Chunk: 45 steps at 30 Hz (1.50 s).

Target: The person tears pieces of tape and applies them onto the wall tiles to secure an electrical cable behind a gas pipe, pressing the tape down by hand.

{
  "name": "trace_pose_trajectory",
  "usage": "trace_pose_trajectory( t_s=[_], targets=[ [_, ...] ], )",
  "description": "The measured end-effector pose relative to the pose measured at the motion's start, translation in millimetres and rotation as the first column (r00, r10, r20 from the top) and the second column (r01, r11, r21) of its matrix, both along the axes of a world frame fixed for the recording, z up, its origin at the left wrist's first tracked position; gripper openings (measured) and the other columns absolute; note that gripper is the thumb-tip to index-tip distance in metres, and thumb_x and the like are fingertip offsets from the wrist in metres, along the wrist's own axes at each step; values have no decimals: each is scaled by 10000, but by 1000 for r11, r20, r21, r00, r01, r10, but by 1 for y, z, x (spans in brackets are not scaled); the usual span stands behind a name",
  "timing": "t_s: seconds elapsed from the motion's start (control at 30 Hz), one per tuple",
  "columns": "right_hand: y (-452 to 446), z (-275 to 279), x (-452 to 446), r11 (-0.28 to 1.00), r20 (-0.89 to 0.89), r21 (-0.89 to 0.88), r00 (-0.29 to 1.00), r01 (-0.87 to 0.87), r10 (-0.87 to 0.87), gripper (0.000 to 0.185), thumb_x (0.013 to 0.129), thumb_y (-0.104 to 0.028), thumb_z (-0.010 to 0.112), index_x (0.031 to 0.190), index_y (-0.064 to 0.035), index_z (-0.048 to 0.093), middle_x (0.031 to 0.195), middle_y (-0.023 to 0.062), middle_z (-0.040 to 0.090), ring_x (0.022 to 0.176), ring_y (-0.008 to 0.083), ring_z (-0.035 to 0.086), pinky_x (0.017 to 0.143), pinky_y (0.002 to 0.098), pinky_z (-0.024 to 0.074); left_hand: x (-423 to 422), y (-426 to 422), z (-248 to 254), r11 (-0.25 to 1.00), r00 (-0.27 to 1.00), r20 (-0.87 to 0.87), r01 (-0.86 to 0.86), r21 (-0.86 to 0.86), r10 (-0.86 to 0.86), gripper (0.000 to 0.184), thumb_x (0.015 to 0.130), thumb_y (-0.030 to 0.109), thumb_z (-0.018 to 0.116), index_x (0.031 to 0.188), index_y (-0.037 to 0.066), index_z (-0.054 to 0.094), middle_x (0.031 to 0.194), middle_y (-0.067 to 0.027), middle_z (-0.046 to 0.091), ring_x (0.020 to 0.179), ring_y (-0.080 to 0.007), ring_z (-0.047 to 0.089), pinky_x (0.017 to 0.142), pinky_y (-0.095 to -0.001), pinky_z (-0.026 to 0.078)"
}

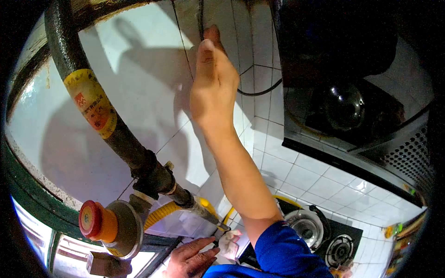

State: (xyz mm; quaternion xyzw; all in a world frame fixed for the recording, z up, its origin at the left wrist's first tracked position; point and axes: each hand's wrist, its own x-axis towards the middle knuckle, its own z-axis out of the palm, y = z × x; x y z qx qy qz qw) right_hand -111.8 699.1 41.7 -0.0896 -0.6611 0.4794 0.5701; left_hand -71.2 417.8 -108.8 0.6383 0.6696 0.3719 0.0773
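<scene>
My right hand [215, 88] is raised against the white tiled wall [153, 83], its fingers closed around a thin black cable [201, 18]. The cable runs up from the fingers, and a length of it curves out on the right towards the dark range hood. Low in the view is my left hand [190, 259], fingers stretched out and slightly apart, with nothing visibly held. Beside its fingertips lies a whitish-pink cloth [229, 244]. What lies beneath the left palm is hidden.
A dark pipe [123, 139] with a yellow label crosses the left side, above a red-and-orange knobbed fitting [113, 227] and a yellow corrugated hose [162, 215]. The range hood [352, 157] overhangs at right, above a gas stove [340, 250] with a metal pot [303, 227].
</scene>
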Motion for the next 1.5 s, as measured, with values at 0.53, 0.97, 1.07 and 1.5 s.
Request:
trace_pose_trajectory(
  t_s=[0.53,0.97,1.07,1.5],
  targets=[
    [0,4,-13,957,-110,210,977,201,-181,477,1034,-366,408,1109,67,594,1041,322,625,972,504,577,862,525,446,-5,-16,-14,996,992,89,-86,4,86,311,747,63,803,1045,68,714,1184,-203,665,991,-374,688,812,-408,565],
    [13,8,-29,956,-150,158,963,246,-223,713,976,-459,490,1431,81,389,1424,340,435,1345,493,392,1135,457,306,0,-39,-7,994,991,82,-101,-36,103,312,782,-14,744,1086,42,697,1219,-225,639,1046,-394,659,822,-413,552],
    [12,7,-17,962,-83,177,977,208,-195,838,951,-544,527,1463,94,345,1467,317,412,1401,402,378,1142,377,295,0,-39,-5,996,997,54,-60,-62,64,307,782,6,744,1083,43,697,1215,-226,639,1051,-408,653,834,-437,551],
    [23,5,-25,956,-38,208,978,207,-204,949,914,-611,532,1488,100,274,1560,305,249,1480,390,210,1191,381,200,16,-39,-7,995,996,-13,-94,-36,93,278,786,24,744,1059,49,705,1210,-212,644,1039,-404,651,840,-438,548]
  ],
)
